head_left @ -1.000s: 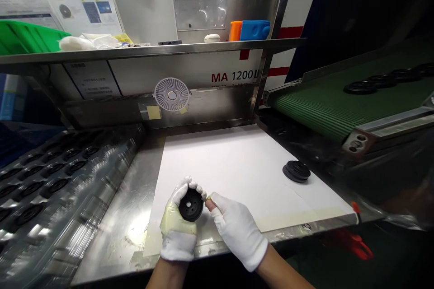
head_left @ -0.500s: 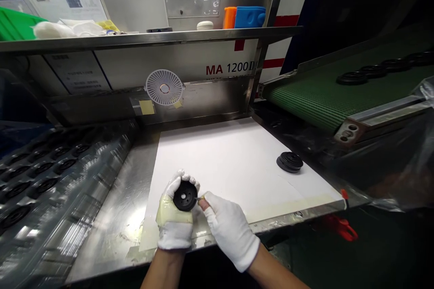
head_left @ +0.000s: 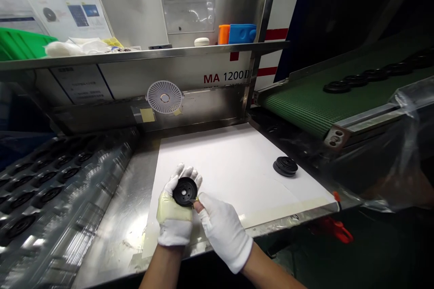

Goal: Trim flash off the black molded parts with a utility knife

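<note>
My left hand (head_left: 172, 214), in a white glove with yellowish tape round the palm, holds a black round grooved wheel (head_left: 179, 195) with a centre hole, its flat face towards me. In a white glove whose thumb tip is bare, my right hand (head_left: 222, 226) pinches a small thin tool (head_left: 191, 201). The tool's tip meets the wheel's lower right rim; most of it is hidden in the fingers, so its kind cannot be made out. Another black grooved wheel (head_left: 285, 166) lies on the white sheet (head_left: 224, 158) to the right.
At the left, a plastic tray (head_left: 98, 180) holds several black wheels. A green conveyor belt (head_left: 298, 104) at the right carries several more. A shelf (head_left: 176, 53) crosses the back above a small white fan (head_left: 164, 97). A red-handled tool (head_left: 339, 230) hangs by the table's front edge.
The small tool has moved from the wheel's right side down along its rim to the lower right. My left fingers have spread a little. The camera view has tilted slightly up.
</note>
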Motion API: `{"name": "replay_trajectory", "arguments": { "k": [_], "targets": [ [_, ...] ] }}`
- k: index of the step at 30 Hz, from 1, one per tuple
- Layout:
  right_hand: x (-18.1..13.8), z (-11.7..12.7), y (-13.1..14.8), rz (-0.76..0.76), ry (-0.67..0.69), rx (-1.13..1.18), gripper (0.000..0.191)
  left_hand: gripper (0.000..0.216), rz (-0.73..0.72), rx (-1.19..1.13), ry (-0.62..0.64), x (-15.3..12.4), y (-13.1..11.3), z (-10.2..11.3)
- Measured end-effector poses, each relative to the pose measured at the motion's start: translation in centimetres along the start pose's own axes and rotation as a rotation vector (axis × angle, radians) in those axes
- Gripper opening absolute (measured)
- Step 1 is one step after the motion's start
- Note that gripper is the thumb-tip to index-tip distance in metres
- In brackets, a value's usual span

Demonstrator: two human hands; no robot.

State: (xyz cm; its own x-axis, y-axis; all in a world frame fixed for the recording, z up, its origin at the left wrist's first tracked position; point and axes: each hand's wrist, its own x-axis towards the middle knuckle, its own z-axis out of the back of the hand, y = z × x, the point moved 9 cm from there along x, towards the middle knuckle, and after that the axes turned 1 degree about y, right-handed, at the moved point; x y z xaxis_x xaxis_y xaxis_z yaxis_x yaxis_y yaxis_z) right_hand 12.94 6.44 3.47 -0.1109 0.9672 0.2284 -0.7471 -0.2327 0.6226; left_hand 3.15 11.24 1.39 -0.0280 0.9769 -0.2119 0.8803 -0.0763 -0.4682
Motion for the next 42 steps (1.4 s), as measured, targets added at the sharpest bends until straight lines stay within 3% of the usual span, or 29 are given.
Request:
{"name": "replay_trajectory", "arguments": {
  "k": [4, 10, 14, 21, 27, 32, 39, 42],
  "targets": [
    [1.0, 1.1, 0.9, 0.049, 0.014, 0.077, 0.029, 0.036, 0.069, 0.106, 0.062, -0.5, -1.1, -0.9],
    [3.1, 0.9, 2.8, 0.019, -0.022, -0.072, 0.031, 0.012, 0.011, 0.042, 0.021, 0.3, -4.2, -1.5],
    [3.5, -0.1, 4.1, -0.018, -0.048, -0.182, 0.032, 0.009, 0.014, -0.037, 0.008, 1.1, -5.4, -1.5],
    [2.7, -0.9, 5.8, -0.064, -0.093, -0.196, 0.03, 0.015, -0.044, -0.093, 0.026, 1.8, -5.7, -1.5],
    [2.5, 1.1, 4.6, -0.069, -0.139, -0.153, 0.03, 0.039, 0.148, 0.09, 0.128, 1.2, -4.0, -1.8],
    [2.3, 1.3, 3.4, -0.101, -0.102, -0.228, 0.029, 0.029, 0.042, 0.036, 0.132, 1.2, -3.7, -2.2],
    [1.5, 0.6, 3.6, -0.01, -0.047, -0.153, 0.03, 0.027, -0.297, 0.07, 0.04, 0.2, -4.4, -2.2],
    [1.3, 1.6, 2.7, 0.03, -0.048, -0.09, 0.03, 0.032, -0.142, 0.105, 0.089, -0.4, -2.8, -2.8]
  ]
}}
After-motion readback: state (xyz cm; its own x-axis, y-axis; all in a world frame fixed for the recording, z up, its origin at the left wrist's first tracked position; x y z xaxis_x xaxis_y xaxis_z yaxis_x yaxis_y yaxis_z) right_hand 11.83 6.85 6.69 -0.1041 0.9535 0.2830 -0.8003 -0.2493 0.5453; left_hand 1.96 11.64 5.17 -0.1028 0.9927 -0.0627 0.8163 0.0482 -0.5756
